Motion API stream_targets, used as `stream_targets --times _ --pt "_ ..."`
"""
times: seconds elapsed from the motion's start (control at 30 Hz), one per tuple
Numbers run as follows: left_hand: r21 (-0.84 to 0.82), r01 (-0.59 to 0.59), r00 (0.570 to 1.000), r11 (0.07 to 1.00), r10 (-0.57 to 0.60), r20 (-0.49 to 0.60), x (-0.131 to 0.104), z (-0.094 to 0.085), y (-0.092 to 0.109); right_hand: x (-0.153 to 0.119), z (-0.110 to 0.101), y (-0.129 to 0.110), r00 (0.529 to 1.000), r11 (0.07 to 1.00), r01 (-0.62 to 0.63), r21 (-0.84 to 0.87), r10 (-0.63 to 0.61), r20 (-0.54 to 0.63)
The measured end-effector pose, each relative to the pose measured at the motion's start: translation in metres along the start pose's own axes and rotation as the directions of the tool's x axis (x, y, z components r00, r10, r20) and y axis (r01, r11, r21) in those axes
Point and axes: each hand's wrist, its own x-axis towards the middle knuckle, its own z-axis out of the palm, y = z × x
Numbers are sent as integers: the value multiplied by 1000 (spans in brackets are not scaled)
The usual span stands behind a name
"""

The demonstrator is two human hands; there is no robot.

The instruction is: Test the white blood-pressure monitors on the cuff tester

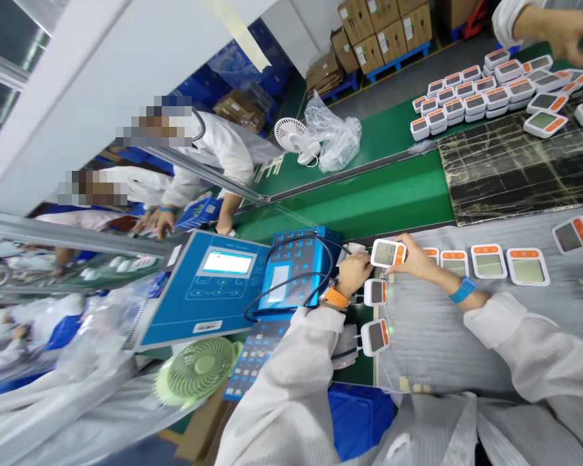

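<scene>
Head view: right hand (412, 260) fingers pinch meter (383, 253) at its orange-button end, near left edge of mat (432, 330). Left hand (354, 273) fingers bunched at opposite end; whether they grip anything, cannot tell. Judgement: light edge grip, screen clear, meter square to left fingertips, no sideways strain. Two docked meters (376, 337) nearby; others in row rightward. Cables (291, 282) over blue box beyond left wrist; best kept slack.

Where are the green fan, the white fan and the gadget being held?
Green fan (205, 364): head view, on the middle of its round front.
White fan (289, 134): head view, on its round grille.
Held gadget (383, 253): head view, on its screen.
</scene>
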Motion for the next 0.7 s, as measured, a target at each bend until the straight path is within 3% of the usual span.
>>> stream_targets --times 0.13,0.2,0.37,0.43,0.57,0.63,0.7 --pt "-63 -82 996 995 80 -44 -1 2 -2 -2 -26 -2 979 886 -204 417 192 70" --pt "-80 -93 994 993 88 -58 0 4 -4 -3 -43 -3 972 853 -220 474 230 37" --pt "-61 -122 989 991 116 -87 4 10 -12 1 -93 -8 923 873 -219 436 330 -196" --pt "-54 -137 987 989 131 -97 5 12 -15 8 -118 -9 845 883 -259 392 404 -351" --pt "-43 -148 984 988 143 -102 6 12 -17 31 -187 -15 592 897 -354 264 434 -679" --pt "-37 -152 985 988 148 -94 6 11 -16 43 -227 -21 509 905 -373 206 385 -770" --pt "-42 -157 984 987 153 -88 7 10 -16 53 -264 -30 454 916 -378 132 308 -836"
